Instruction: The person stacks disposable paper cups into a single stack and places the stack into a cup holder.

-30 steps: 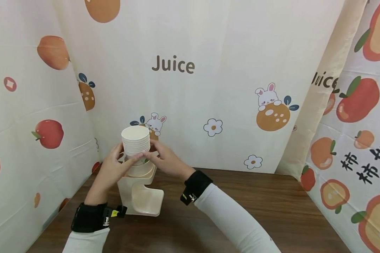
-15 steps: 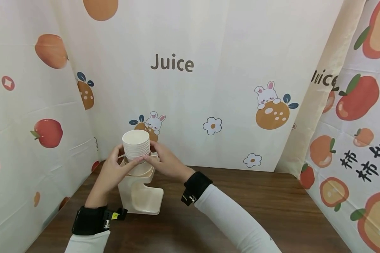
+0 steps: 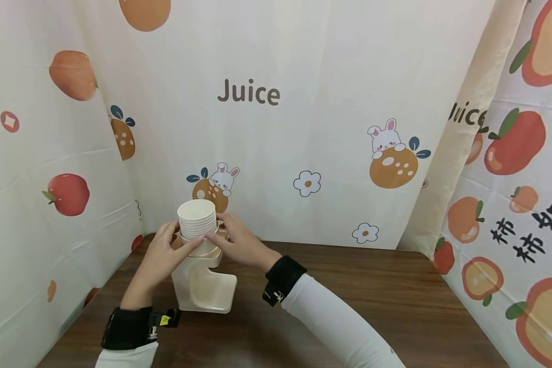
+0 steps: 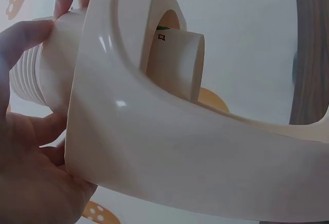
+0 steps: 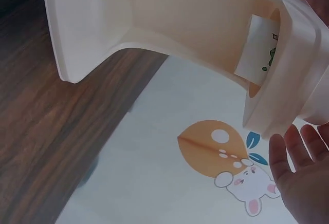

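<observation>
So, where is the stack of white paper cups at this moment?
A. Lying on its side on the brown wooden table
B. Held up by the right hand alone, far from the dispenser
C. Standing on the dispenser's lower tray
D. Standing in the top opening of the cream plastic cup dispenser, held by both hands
D: the stack of white paper cups stands upright in the top of the cream plastic cup dispenser, with the left hand and right hand holding its sides.
</observation>
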Available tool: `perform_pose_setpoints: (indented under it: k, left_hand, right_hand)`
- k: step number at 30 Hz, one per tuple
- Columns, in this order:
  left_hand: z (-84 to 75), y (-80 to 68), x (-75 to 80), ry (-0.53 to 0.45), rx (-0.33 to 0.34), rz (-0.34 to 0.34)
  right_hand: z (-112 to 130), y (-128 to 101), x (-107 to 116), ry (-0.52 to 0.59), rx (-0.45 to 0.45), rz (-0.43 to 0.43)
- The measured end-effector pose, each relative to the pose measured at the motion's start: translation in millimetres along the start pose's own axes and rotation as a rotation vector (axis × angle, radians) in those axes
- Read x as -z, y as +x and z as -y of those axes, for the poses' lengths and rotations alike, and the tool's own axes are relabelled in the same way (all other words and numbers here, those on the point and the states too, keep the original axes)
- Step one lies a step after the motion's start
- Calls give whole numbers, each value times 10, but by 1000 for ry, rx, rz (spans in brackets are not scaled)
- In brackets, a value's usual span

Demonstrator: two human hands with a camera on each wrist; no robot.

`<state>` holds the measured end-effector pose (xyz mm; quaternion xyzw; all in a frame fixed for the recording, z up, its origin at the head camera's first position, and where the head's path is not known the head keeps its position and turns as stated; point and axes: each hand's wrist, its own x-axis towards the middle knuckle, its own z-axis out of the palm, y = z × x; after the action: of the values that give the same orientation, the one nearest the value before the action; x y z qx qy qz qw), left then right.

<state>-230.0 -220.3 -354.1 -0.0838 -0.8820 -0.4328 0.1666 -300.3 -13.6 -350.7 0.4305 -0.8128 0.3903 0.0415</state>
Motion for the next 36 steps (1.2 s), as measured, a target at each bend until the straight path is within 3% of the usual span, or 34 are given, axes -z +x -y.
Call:
perform_pose_setpoints:
  k: [9,19,26,36]
  left_hand:
    - [-16,0,-14,-3,16,-3]
    - [-26,74,-12,-161,-1,-45]
    - [-34,86,6,-149,7,-51]
    - [10,59,10,-118,-3,-30]
  right_hand:
    - [-16,0,5,81,-51,32]
    - [61,127,8,269,-92,-57]
    - [122,145,29,226,-98,-70]
    - [72,116,-14,188,-32,-91]
